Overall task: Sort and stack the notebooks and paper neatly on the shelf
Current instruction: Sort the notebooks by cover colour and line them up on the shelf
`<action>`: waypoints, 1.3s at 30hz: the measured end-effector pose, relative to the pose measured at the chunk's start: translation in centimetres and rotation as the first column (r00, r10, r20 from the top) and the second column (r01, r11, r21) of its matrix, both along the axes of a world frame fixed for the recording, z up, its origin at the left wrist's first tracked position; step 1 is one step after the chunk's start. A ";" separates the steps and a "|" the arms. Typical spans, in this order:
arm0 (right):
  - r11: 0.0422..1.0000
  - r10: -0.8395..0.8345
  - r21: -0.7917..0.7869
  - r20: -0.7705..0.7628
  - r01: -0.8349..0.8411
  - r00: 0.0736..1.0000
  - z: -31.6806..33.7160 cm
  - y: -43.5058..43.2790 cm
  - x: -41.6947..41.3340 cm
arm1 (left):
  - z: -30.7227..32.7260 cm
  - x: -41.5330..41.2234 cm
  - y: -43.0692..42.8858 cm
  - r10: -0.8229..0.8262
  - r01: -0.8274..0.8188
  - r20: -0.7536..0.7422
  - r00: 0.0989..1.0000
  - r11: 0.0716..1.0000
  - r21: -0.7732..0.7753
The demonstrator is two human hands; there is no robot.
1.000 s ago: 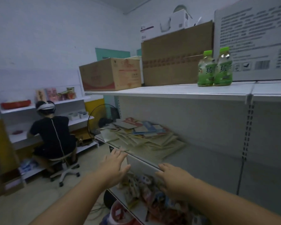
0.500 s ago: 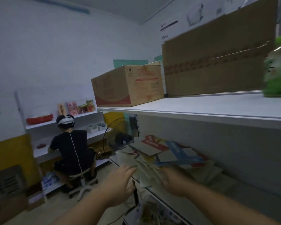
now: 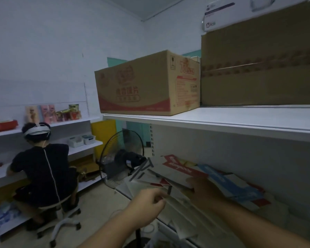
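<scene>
A loose pile of notebooks and paper lies on the middle shelf (image 3: 293, 228). On top are a red-and-white notebook (image 3: 179, 167) and a blue notebook (image 3: 220, 178), with pale sheets (image 3: 179, 210) fanned out beneath them. My left hand (image 3: 147, 203) is at the pile's near left edge, its fingers curled and pinching the edge of a pale sheet with red corners (image 3: 158, 184). My right hand (image 3: 202, 190) rests on the pile just in front of the blue notebook. It is dark and blurred, and its fingertips reach toward the red-and-white notebook.
The upper shelf (image 3: 222, 122) overhangs the pile and carries a printed carton (image 3: 138, 86) and a large brown box (image 3: 258, 72). A black fan (image 3: 122, 158) stands beyond the shelf's end. A person (image 3: 43, 169) sits on a swivel chair (image 3: 64, 224) at the left shelves.
I have moved in closer and turned left. Both hands went from hovering before the shelf edge onto the pile, and the left hand now pinches a sheet. The green bottles left the view.
</scene>
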State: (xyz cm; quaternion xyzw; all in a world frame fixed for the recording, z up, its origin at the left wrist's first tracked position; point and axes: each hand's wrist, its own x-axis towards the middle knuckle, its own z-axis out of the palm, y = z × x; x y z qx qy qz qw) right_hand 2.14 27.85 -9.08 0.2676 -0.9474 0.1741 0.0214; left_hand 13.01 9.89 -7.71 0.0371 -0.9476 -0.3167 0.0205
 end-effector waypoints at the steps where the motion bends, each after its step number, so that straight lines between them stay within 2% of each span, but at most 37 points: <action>1: 1.000 -0.022 -0.001 0.001 0.022 1.000 0.1 -0.3 0.1 | -0.2 -0.6 -1.1 -0.024 0.023 0.012 1.000 0.998 0.063; 4: 0.989 -0.091 -0.118 -0.008 0.090 0.996 0.5 -0.8 0.7 | -0.1 -2.2 -3.3 -0.026 0.015 0.025 0.999 0.923 0.385; 6: 0.976 -0.170 -0.148 -0.065 0.159 0.983 0.6 -0.6 0.9 | 0.4 -3.2 -3.7 0.010 -0.022 0.022 1.000 0.791 0.611; 8: 0.954 -0.276 -0.160 -0.135 0.254 0.952 0.4 -0.5 1.4 | 1.0 -3.9 -3.6 0.022 -0.056 0.055 0.998 0.635 0.771; 11: 0.955 -0.261 -0.204 -0.225 0.217 0.939 -0.5 -0.5 3.1 | 0.9 -4.6 -2.8 -0.148 -0.096 0.159 0.976 0.360 0.928; 13: 0.973 -0.156 -0.216 -0.324 0.087 0.933 -0.7 -1.1 5.2 | 0.2 -4.7 -2.1 -0.244 -0.165 0.231 0.942 0.263 0.951; 15: 0.980 -0.035 -0.195 -0.361 -0.039 0.932 -0.6 -1.9 6.9 | -0.8 -5.4 -1.4 -0.217 -0.218 0.283 0.934 0.281 0.935; 18: 0.981 0.074 -0.132 -0.425 -0.142 0.902 -0.7 -1.5 7.5 | -1.2 -6.4 -0.8 -0.068 -0.257 0.301 0.951 0.366 0.895; 20: 0.979 -0.027 -0.198 -0.400 -0.057 0.916 0.0 -0.7 7.0 | -0.9 -6.5 -1.1 0.013 -0.229 0.245 0.969 0.412 0.882; 22: 0.961 -0.205 -0.239 -0.290 0.137 0.935 0.4 0.7 5.4 | 0.1 -5.9 -1.7 0.068 -0.200 0.190 0.979 0.445 0.873; 24: 0.938 -0.338 -0.108 -0.084 0.328 0.938 0.6 2.1 3.9 | 0.8 -5.4 -2.8 0.095 -0.195 0.170 0.981 0.463 0.865; 26: 0.926 -0.375 0.049 0.036 0.373 0.926 0.5 2.6 2.9 | 1.1 -5.3 -4.1 0.107 -0.205 0.175 0.979 0.489 0.848; 29: 0.916 -0.394 0.107 0.043 0.388 0.918 0.5 2.8 2.1 | 1.0 -5.1 -5.6 0.126 -0.242 0.207 0.970 0.511 0.825; 33: 0.910 -0.414 0.031 0.034 0.413 0.910 0.9 2.7 2.0 | 1.0 -4.9 -5.8 0.101 -0.250 0.233 0.967 0.539 0.804; 37: 0.909 -0.415 -0.009 -0.127 0.417 0.901 0.7 2.5 2.3 | 1.2 -5.1 -4.9 0.088 -0.189 0.170 0.982 0.564 0.804; 39: 0.919 -0.393 -0.039 -0.160 0.392 0.906 0.6 2.4 2.5 | 1.1 -5.3 -4.5 0.088 -0.170 0.146 0.985 0.566 0.807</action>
